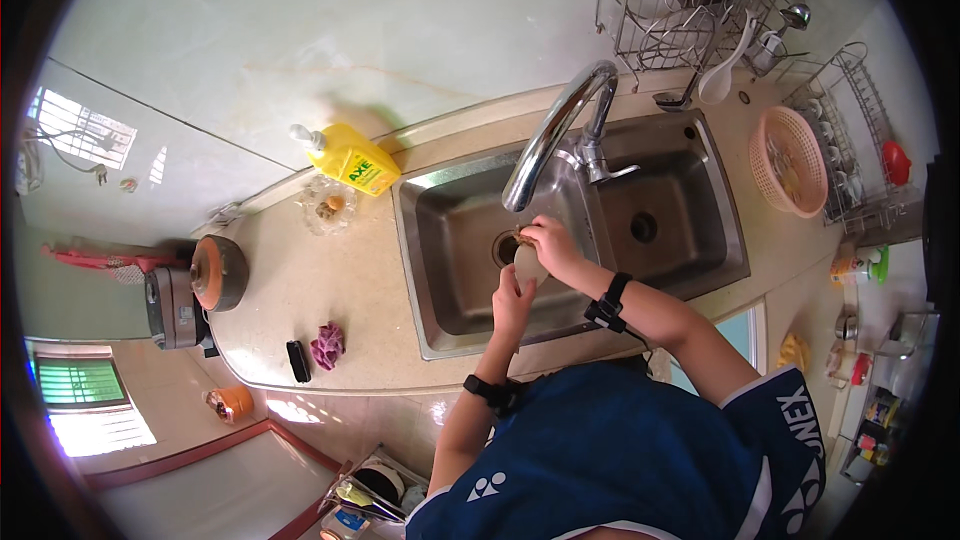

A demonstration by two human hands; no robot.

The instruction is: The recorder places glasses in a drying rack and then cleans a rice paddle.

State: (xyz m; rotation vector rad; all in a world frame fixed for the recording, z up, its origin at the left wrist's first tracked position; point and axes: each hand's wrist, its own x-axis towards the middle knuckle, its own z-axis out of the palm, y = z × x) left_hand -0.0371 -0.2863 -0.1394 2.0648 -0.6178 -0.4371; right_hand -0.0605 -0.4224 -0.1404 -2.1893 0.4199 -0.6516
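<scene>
Over the left sink basin (450, 240), below the spout of the chrome faucet (560, 135), I hold a small pale oval object (530, 264); its exact kind is not clear. My left hand (512, 302) grips it from its lower left side, fingers closed. At its upper end, the fingers of my right hand (553, 248) are closed against something small and brownish, too small to name. The round drain (505, 248) shows partly behind the object. Both wrists wear black bands.
A yellow pump bottle (355, 160) and a clear plastic bag (326, 206) stand left of the sink. A purple cloth (327, 346) and a black object (298, 361) lie near the counter edge. A pink basket (790, 162) and wire racks (690, 10) are at the right.
</scene>
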